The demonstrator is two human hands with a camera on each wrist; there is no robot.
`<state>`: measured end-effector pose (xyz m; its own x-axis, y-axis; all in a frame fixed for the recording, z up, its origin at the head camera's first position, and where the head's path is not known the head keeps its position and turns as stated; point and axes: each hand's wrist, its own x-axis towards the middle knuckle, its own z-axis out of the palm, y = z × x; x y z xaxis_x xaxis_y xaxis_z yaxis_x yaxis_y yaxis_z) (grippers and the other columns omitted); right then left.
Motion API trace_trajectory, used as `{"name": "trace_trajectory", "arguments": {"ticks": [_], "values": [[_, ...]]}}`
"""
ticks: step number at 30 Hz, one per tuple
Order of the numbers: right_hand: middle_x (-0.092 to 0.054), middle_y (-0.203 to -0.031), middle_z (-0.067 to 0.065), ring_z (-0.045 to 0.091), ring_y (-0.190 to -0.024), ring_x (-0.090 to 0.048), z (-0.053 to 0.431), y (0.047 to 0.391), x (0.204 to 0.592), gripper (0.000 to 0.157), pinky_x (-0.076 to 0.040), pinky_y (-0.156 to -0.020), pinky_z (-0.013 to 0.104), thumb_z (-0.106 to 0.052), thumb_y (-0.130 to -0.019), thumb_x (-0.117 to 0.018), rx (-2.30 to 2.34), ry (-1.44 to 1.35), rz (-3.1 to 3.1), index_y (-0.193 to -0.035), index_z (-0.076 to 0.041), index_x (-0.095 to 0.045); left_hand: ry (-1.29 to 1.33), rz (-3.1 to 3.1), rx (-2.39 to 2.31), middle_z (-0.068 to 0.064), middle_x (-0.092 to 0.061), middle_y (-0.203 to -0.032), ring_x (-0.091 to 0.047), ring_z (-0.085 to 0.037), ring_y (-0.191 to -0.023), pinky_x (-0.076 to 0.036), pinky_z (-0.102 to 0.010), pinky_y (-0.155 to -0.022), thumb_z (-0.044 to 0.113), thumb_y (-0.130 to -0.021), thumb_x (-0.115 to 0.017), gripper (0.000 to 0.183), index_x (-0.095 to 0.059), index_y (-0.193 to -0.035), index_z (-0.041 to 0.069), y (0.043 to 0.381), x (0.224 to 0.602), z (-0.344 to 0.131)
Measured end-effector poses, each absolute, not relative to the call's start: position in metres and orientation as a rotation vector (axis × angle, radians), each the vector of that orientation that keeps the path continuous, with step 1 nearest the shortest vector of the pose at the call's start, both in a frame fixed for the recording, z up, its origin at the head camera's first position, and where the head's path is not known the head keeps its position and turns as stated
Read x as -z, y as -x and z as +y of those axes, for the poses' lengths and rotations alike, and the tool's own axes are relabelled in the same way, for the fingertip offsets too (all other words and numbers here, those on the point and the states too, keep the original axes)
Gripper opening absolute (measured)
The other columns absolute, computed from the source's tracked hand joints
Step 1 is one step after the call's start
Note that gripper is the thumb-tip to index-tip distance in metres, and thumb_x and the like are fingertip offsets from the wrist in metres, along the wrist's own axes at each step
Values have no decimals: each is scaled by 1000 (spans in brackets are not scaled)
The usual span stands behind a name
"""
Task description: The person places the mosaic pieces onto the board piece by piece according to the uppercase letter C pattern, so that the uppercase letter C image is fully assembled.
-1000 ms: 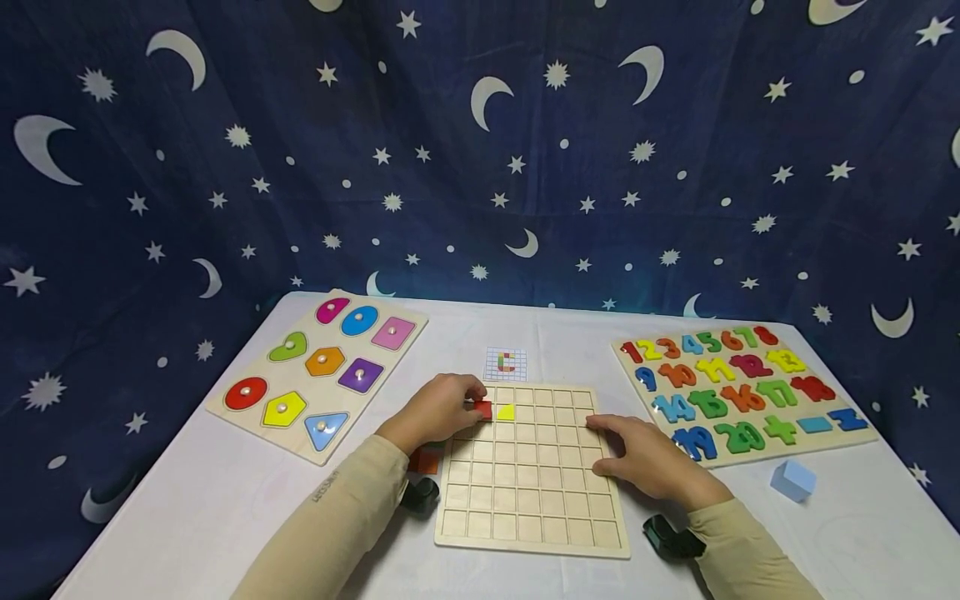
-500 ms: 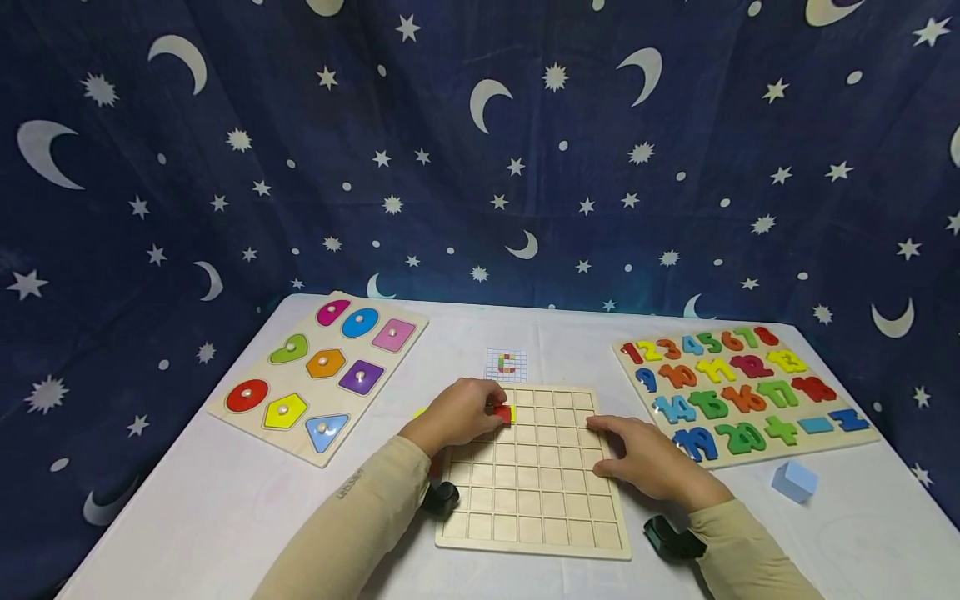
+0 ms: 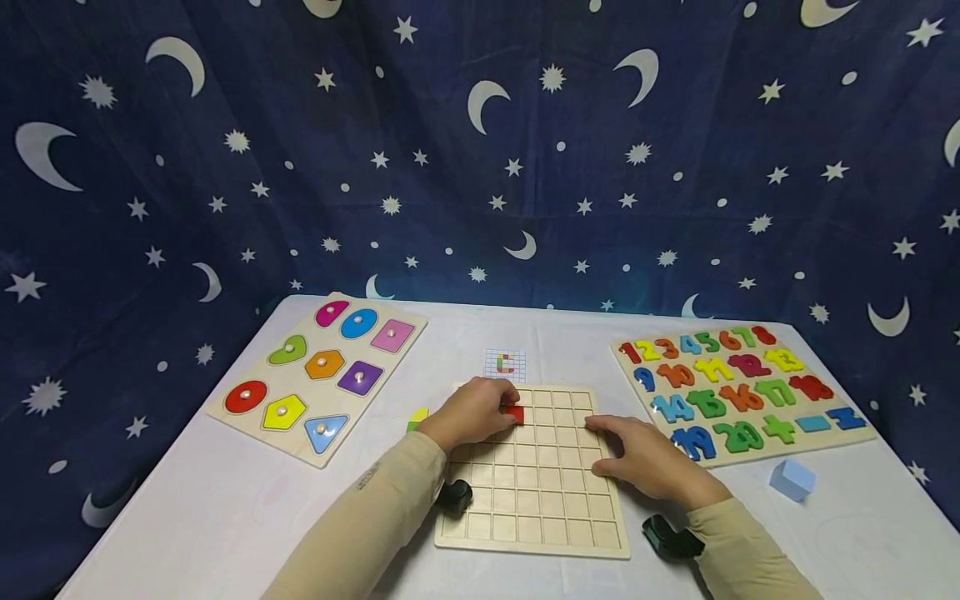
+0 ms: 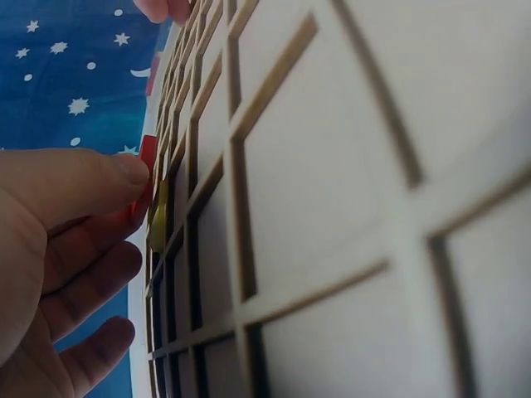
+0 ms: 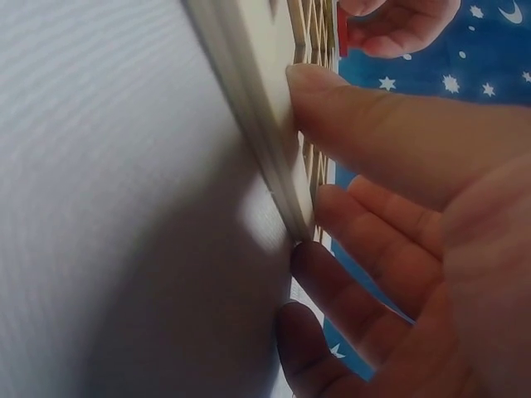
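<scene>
My left hand (image 3: 474, 410) pinches a small red square tile (image 3: 516, 415) between thumb and fingers, over the upper part of a wooden grid board (image 3: 547, 503). In the left wrist view the red tile (image 4: 145, 162) stands up from the grid, close to a yellow tile (image 4: 159, 217) in a cell. From the head view that yellow tile is hidden behind my left hand and the red one. My right hand (image 3: 647, 457) rests at the board's right edge, fingers relaxed; in the right wrist view its thumb and fingertips touch the rim (image 5: 278, 157).
Behind the board lies a small pattern card (image 3: 506, 365). Yellow-green pieces (image 3: 417, 418) show beside my left wrist. A shape puzzle (image 3: 315, 375) lies left, a number puzzle (image 3: 738, 392) right, with a blue block (image 3: 792, 480) in front of it.
My left hand has carried the red tile rightward across the board's upper rows, covering the yellow tile from the head view. My right hand stays at the board's edge.
</scene>
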<state>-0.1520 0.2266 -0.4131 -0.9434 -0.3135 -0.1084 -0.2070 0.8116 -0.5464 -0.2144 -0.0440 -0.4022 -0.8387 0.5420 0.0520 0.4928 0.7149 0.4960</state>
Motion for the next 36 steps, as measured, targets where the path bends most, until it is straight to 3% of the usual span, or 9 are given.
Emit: {"name": "trace_trajectory", "arguments": {"ticks": [36], "values": [[-55,-141,16,42,-134,-45,225,151,411,62,-34,-107,60,-23,-84,-81,808,389,2795,-139,-6,-57,-824,2901,-684,4,-67,-89,-59,-13,-79,-51,-29,-77,14,-85,-77,19,-71,-103,11,215,407,-25]]}}
